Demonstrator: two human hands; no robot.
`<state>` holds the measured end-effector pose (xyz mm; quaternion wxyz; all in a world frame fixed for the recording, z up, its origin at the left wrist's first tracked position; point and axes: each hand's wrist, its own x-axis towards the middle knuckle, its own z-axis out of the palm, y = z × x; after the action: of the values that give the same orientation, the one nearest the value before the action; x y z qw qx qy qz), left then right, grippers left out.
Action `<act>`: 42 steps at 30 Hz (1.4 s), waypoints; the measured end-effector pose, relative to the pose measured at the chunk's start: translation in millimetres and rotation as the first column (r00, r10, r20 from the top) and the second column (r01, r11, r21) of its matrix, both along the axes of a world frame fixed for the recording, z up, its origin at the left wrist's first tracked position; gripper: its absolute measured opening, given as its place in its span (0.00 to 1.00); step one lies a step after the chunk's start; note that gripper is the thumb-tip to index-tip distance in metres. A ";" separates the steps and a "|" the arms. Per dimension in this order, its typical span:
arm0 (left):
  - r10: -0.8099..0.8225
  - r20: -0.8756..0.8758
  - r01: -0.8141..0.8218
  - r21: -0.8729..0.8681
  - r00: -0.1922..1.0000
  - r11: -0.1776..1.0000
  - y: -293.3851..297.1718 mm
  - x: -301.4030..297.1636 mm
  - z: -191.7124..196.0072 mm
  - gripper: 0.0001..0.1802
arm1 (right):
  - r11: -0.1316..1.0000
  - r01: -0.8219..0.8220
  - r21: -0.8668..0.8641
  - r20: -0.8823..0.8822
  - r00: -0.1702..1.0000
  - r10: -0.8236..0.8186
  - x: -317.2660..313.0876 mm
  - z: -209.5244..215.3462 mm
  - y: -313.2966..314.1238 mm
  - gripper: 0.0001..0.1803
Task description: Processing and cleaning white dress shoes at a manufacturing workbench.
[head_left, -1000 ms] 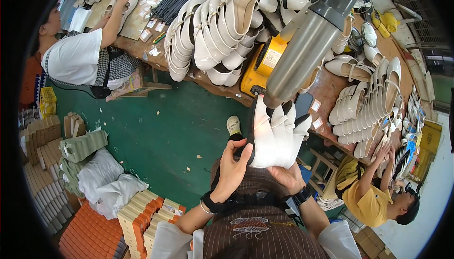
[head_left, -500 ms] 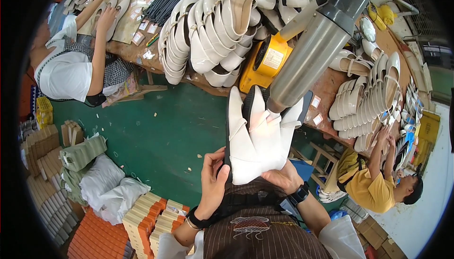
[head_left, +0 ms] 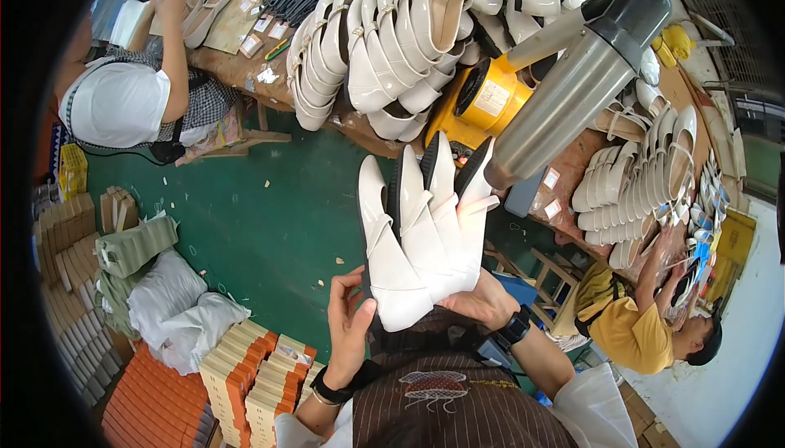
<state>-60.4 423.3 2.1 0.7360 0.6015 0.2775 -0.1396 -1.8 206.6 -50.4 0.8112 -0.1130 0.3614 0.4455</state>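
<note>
Between my hands is a stack of several white flat shoes [head_left: 437, 256] with dark soles, nested together with the toes pointing away from me. At the stack's near left side my left hand [head_left: 350, 317] grips the edge, thumb and fingers bent round it. My right hand [head_left: 484, 299] supports the near right end from below, its fingers partly hidden by the shoes. Above the toes on the right hangs a heat gun with a steel barrel [head_left: 564, 105] and dark end cap. A warm glow falls on the rightmost shoes just below its mouth.
A yellow machine base [head_left: 484, 96] stands on the brown worktable [head_left: 564, 150]. Nested white strap shoes [head_left: 392, 47] crowd the table, with another row [head_left: 634, 178] to the right. Co-workers sit left [head_left: 123, 105] and right [head_left: 630, 317]. Boxes [head_left: 245, 374] and white sacks [head_left: 176, 309] lie lower left.
The stack of shoes has moved left and fanned wider beneath the heat gun. The glow now falls on the rightmost shoes instead of the middle. My hands still hold the stack.
</note>
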 end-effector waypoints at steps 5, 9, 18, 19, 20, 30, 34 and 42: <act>0.024 -0.051 -0.028 -0.067 0.998 0.997 16.7 -2.9 -2.9 0.37 | 0.975 -0.188 -0.116 0.004 0.982 0.190 -1.6 -1.0 13.6 0.23; -0.137 -0.332 -0.003 -0.390 0.933 0.921 47.7 -13.1 -59.1 0.33 | 0.842 -0.411 -0.349 0.151 0.862 0.483 -2.1 12.3 37.9 0.26; 0.018 -0.244 -0.145 -0.510 0.970 0.848 12.7 -5.9 -70.2 0.44 | 0.167 -0.017 -0.986 0.168 -0.051 0.984 -8.7 73.4 60.6 0.39; 0.054 -0.287 -0.212 -0.556 0.956 0.803 12.9 -0.2 -72.4 0.39 | 0.172 -0.014 -0.985 0.173 -0.035 0.984 -12.5 78.2 49.5 0.39; 0.075 -0.313 -0.257 -0.596 0.947 0.760 11.6 4.3 -75.0 0.38 | 0.287 0.115 -0.951 0.273 -0.125 0.954 -15.5 80.2 35.1 0.37; -0.194 -0.433 -0.303 -0.827 0.880 0.474 -43.6 20.7 -81.2 0.32 | 0.185 0.285 -0.940 0.335 0.686 0.646 -33.1 98.8 -113.3 0.15; -0.207 -0.407 -0.286 -0.850 0.890 0.442 -56.0 27.2 -83.6 0.33 | 0.125 0.324 -0.938 0.340 0.783 0.521 -60.1 96.9 -138.2 0.15; -0.134 -0.340 -0.254 -0.866 0.931 0.430 -75.9 41.7 -77.9 0.31 | 0.072 0.286 -0.956 0.283 0.819 0.499 -77.2 84.7 -137.2 0.13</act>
<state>-18.7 347.4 -75.8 0.8825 0.0694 0.3107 -0.3460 -79.0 69.4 34.4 0.5384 -0.7826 0.3002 0.0866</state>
